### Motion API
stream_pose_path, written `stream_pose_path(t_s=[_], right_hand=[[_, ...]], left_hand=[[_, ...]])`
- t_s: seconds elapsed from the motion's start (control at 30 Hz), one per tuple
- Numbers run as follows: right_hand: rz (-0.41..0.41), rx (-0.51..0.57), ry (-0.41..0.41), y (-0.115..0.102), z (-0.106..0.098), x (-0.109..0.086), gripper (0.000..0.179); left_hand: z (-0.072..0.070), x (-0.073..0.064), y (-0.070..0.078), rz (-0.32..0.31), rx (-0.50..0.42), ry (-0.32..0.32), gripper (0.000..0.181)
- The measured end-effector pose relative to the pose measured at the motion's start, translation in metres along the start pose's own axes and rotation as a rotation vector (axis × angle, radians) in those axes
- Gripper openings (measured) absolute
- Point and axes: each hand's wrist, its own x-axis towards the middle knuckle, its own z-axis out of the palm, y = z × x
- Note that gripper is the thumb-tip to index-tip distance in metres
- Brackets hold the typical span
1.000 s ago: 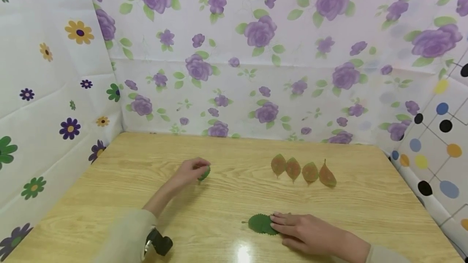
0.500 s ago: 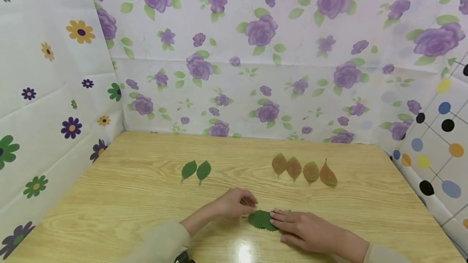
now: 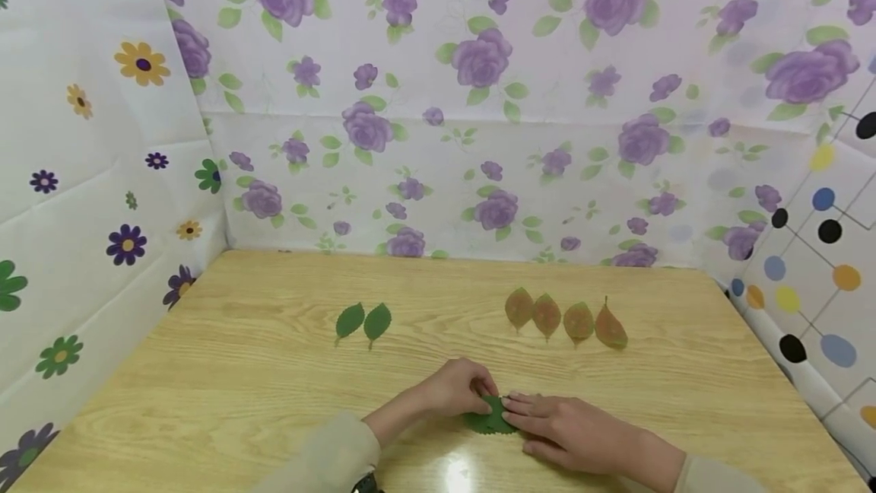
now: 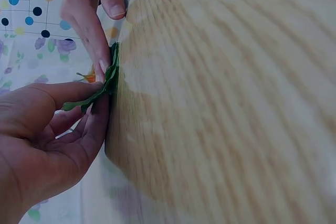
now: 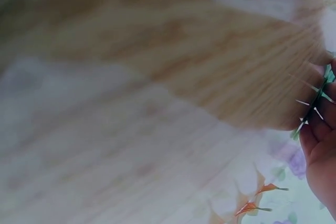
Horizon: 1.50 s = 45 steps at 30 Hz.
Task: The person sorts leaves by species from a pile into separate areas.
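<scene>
Green leaves with toothed edges lie overlapped near the front of the table. My left hand pinches the left end of a green leaf between thumb and fingers, and in the left wrist view that end is lifted off the wood. From the other side, my right hand rests palm down, straight fingertips pressing on the right part of the leaves and hiding it. Farther back, two single green leaves, a left one and a right one, lie side by side.
Several reddish-brown leaves form a row at the back right of the wooden table. A flowered cloth hangs behind the table, with patterned cloths along both sides.
My left hand has left the two green leaves at the back and come down right to the front leaves, where it now pinches one. My right hand has stayed in place.
</scene>
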Motion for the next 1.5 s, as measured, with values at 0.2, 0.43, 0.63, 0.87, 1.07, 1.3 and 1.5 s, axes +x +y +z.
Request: stream_pose_path(t_s=[0.2,0.43,0.63,0.87,1.07,1.3,1.5], right_hand=[[-0.014,-0.025,0.017,0.001,0.0,0.0,0.042],[-0.048,-0.043,0.047,0.001,0.0,0.002,0.038],[-0.056,-0.05,0.05,0.002,-0.004,0.005,0.034],[-0.053,-0.077,0.074,0.002,-0.004,0.011,0.026],[-0.007,-0.03,0.069,0.0,-0.006,0.018,0.025],[0.077,0.022,0.007,-0.003,-0.013,0.023,0.024],[0.154,0.109,-0.036,-0.003,-0.017,0.028,0.023]], left_hand=[[0.002,0.001,0.002,-0.002,0.009,0.013,0.009],[-0.001,0.002,-0.004,0.009,0.053,0.044,0.009],[-0.015,0.0,-0.011,0.027,0.075,0.104,0.009],[-0.035,-0.001,-0.021,-0.006,-0.031,0.172,0.004],[-0.059,0.001,-0.032,-0.067,-0.138,0.243,0.005],[-0.095,0.0,-0.046,-0.129,-0.1,0.37,0.012],[-0.118,-0.002,-0.059,-0.201,-0.086,0.463,0.016]])
